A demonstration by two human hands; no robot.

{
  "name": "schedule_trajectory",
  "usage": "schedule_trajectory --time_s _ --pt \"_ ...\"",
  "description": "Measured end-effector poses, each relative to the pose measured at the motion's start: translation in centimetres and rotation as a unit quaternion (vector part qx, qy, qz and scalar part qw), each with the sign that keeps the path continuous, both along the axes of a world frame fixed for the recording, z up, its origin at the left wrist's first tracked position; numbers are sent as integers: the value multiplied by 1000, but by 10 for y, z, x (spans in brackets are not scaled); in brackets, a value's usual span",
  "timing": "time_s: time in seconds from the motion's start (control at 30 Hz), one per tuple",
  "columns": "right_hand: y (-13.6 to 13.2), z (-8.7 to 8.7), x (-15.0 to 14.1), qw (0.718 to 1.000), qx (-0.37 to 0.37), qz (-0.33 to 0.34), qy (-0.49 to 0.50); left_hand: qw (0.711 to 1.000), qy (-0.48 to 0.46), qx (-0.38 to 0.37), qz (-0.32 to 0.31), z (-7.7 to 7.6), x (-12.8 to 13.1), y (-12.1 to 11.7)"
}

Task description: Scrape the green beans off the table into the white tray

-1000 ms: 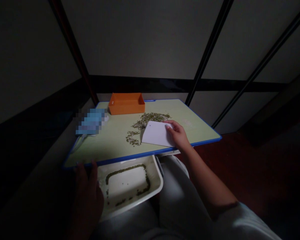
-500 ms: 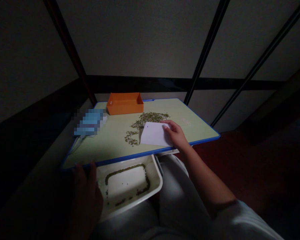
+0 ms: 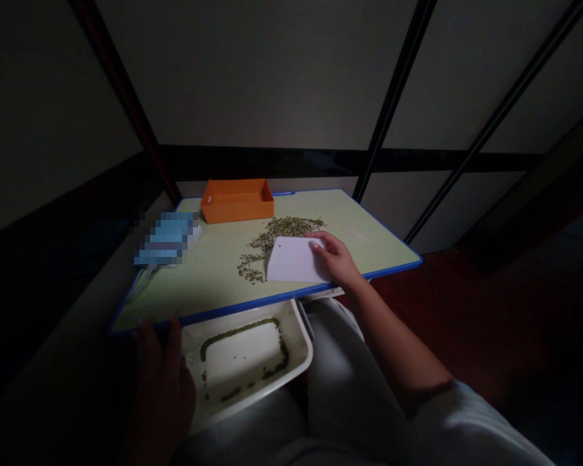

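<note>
My right hand [image 3: 337,259] is closed around the right end of a white plastic scraper [image 3: 296,260], a flat card with a small hole in one corner. The scraper stands tilted on the table, its left edge beside scattered small green beans [image 3: 291,226] that look like mung beans. Below the table's front edge, a white plastic basin [image 3: 304,356] rests by my lap with more beans along its bottom edges. In deep shadow, my left hand [image 3: 165,375] grips the basin's left side, its fingertips reaching the table's blue rim.
The pale folding table [image 3: 214,272] has a blue rim. An orange open box [image 3: 238,204] stands at its back left. A pixelated blue packet [image 3: 168,236] lies at the left edge with a white cord [image 3: 143,279]. Panelled cabinet doors [image 3: 262,77] rise behind the table.
The whole view has shifted slightly, so everything sits a little farther left. My right hand keeps its hold on the scraper, and the bean pile looks nearly the same.
</note>
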State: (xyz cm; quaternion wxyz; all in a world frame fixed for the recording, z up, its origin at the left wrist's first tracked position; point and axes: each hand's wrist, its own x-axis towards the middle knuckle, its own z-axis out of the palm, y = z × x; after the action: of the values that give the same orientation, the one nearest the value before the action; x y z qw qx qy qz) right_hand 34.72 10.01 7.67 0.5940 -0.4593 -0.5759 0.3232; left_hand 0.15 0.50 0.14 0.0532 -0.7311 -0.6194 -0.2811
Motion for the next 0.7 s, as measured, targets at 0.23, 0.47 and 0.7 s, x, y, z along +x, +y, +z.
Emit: schedule_trajectory --time_s 0.23,0.47,0.7 --pt "2 -1 -1 1000 -2 -4 17 1000 -14 -13 -3 -2 -3 1" --pt "3 -1 0 1000 -5 1 24 999 -23 -22 5 0 0 1" --pt "3 -3 1 1000 -5 3 18 999 -27 -32 6 1 -2 1"
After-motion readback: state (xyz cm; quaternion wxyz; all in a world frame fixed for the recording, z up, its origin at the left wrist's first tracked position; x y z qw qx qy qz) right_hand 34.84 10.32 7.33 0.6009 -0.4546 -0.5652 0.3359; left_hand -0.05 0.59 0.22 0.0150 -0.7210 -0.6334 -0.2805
